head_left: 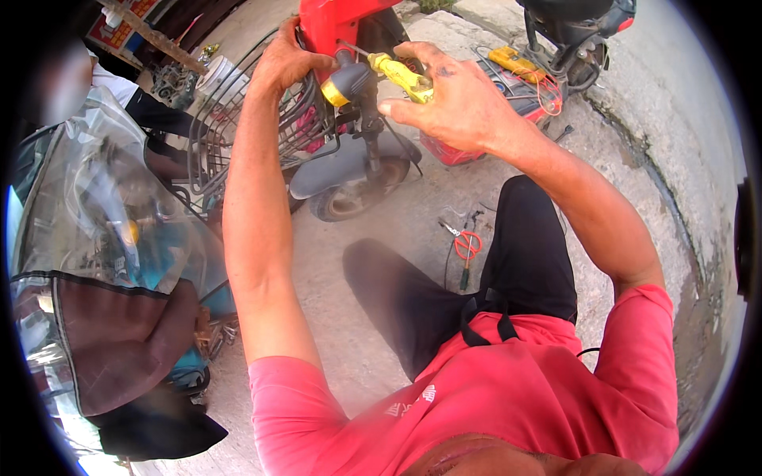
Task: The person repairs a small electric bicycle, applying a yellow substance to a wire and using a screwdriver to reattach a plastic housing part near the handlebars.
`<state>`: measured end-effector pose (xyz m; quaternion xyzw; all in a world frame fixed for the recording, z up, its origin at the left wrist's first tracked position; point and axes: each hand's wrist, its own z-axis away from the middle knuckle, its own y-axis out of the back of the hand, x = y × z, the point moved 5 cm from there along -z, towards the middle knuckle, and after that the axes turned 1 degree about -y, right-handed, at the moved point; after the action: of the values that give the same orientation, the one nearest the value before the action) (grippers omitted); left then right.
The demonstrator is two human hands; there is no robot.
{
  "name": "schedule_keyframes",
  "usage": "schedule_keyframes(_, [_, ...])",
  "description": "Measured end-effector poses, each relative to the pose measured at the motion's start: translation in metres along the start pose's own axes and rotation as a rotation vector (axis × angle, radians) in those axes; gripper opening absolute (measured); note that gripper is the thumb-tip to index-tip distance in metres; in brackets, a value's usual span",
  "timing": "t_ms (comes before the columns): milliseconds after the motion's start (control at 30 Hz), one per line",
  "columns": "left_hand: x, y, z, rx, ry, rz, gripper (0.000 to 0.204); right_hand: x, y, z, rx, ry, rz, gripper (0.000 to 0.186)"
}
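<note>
Close in at three o'clock, a pair of scissors [459,236] with orange-red handles lies on the concrete, a green-handled screwdriver [464,278] against it.

At one o'clock, the right hand [464,99] holds a yellow-handled screwdriver [401,77], thumb on one side and forefinger on the other, the handle's butt toward the palm. Its shank points toward ten o'clock, to the red scooter panel [333,24]; whether the tip touches is hard to tell. At eleven o'clock, the left hand [286,63] lies along the panel's edge, thumb spread out toward the amber turn signal [337,94]. Its fingertips are hidden, so I can't tell whether they grip. The panel is cut off at the top.

At nine o'clock hangs a clear plastic rain cover [67,190], blurring what lies behind it.

Between ten and eleven o'clock is a wire basket [208,163]; something pink [311,135] shows through its bars, inside or behind. Past one o'clock, a yellow multimeter [516,63] lies among leads on a red and dark piece, perhaps a tray or bodywork.

Beyond the basket, a white bucket [218,77] stands partly covered by the wires, its contents indistinct.
</note>
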<state>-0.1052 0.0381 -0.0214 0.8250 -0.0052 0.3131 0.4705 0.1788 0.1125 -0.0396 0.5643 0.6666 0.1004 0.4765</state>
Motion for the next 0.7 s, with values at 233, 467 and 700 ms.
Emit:
schedule_keyframes(233, [0.002, 0.002, 0.004, -0.005, 0.019, -0.004, 0.101, 0.001, -0.017, 0.001, -0.140, -0.272, -0.442, 0.048])
schedule_keyframes(467, [0.000, 0.001, 0.002, -0.024, 0.002, 0.022, 0.109, 0.022, -0.039, 0.011, -0.113, -0.838, -1.494, 0.040])
schedule_keyframes(700, [0.002, 0.001, 0.002, 0.011, -0.011, 0.010, 0.108, 0.009, 0.002, 0.006, 0.117, 0.021, -0.064, 0.059])
